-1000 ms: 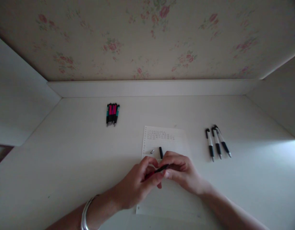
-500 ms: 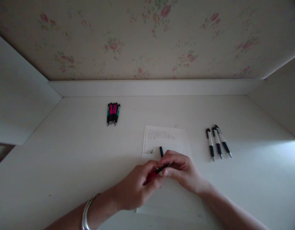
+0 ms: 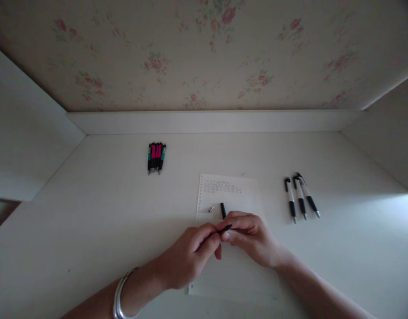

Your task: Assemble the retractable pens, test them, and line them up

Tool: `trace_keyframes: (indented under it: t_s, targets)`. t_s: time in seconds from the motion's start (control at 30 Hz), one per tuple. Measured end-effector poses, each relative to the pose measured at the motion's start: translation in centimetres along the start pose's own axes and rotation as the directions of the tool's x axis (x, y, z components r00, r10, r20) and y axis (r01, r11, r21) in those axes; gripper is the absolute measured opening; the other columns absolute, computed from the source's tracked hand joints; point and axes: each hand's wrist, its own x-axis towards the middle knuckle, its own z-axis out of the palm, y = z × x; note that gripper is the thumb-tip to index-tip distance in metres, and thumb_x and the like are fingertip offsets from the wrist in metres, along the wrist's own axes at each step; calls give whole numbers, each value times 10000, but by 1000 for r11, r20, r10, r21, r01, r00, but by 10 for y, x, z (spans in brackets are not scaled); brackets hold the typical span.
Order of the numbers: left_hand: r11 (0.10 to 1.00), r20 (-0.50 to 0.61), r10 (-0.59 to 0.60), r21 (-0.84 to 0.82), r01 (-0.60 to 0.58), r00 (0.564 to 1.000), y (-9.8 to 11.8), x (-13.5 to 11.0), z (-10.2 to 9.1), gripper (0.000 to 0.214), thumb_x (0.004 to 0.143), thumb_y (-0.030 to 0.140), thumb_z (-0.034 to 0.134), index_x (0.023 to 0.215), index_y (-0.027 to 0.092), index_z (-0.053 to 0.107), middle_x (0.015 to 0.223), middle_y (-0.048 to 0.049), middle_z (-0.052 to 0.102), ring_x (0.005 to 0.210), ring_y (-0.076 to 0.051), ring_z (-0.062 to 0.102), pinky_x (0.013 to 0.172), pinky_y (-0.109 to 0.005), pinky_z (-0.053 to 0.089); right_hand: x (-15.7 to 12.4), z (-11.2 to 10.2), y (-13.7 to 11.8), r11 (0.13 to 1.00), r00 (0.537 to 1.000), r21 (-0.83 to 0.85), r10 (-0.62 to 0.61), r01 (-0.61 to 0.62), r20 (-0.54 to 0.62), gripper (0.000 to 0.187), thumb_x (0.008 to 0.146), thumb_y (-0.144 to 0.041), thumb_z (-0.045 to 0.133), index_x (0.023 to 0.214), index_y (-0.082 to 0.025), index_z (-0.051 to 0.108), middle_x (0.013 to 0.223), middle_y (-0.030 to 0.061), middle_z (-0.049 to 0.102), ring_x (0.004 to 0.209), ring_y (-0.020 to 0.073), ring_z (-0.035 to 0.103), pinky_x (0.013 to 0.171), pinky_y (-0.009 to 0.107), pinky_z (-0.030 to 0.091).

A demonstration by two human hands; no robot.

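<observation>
White desk [image 3: 107,199] below, fingers [image 3: 209,246] hold a black pen piece [image 3: 225,229].

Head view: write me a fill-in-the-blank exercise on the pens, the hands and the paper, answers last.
1. The white-and-black pens number ____.
2. Of the left hand and the right hand, the one nearer those pens is the ____.
3. The slender piece showing between the hands is coloured ____.
4. The black tube and the small silver tip lie on a sheet of ____.

Missing words: three; right; black; paper.
</observation>
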Motion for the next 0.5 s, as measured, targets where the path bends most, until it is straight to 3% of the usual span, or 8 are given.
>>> trace_keyframes:
  t_s: [0.1,0.23,0.3,0.37,0.43,0.5]
  targets:
    - [1000,-19,19,-21,-19,1000,-4,1,4,293,986,445,505,1056,167,564,801,-13,604,697,-139,517,627,-254,380,1,3,-1,1000,998,-15,7,-8,-65,187,870,-350,731,810,-183,792,775,50,721,674,146,676,626,247,548]
    - [998,-72,16,-60,-20,997,-8,3,9,310,986,482,498,1053,180,501,773,-8,597,709,-145,548,652,-263,410,1,7,-1,1000,996,-10,8,-9,-85,188,861,-346,738,764,-188,773,753,44,706,658,147,668,610,250,541]
    - [996,-101,22,-84,-31,995,-9,3,10,303,991,486,485,1051,189,475,766,-1,587,689,-137,530,633,-257,403,-1,6,1,1000,994,25,1,2,-110,170,855,-366,740,861,-198,759,724,19,667,616,137,635,557,245,516]
    - [995,-120,12,-100,-24,993,-10,2,9,289,997,483,473,1033,196,467,742,8,580,646,-125,495,599,-248,379,-2,2,4,1000,984,12,-25,28,-176,281,831,-390,761,1048,-218,710,695,-15,610,579,123,580,511,236,475]
    - [994,-122,-17,-108,4,992,-9,2,8,289,1002,484,460,977,196,483,721,13,575,601,-112,453,569,-243,350,-3,-4,7,991,965,-128,-66,34,-255,402,837,-388,751,1188,-230,638,719,-23,582,585,119,537,504,236,443]
    - [992,-101,-48,-119,36,994,-8,2,6,324,1006,493,445,902,192,501,716,10,568,577,-102,423,548,-241,327,-2,-11,10,931,944,-366,-112,-10,-311,355,895,-365,676,1213,-220,621,774,2,596,599,123,516,513,250,428]
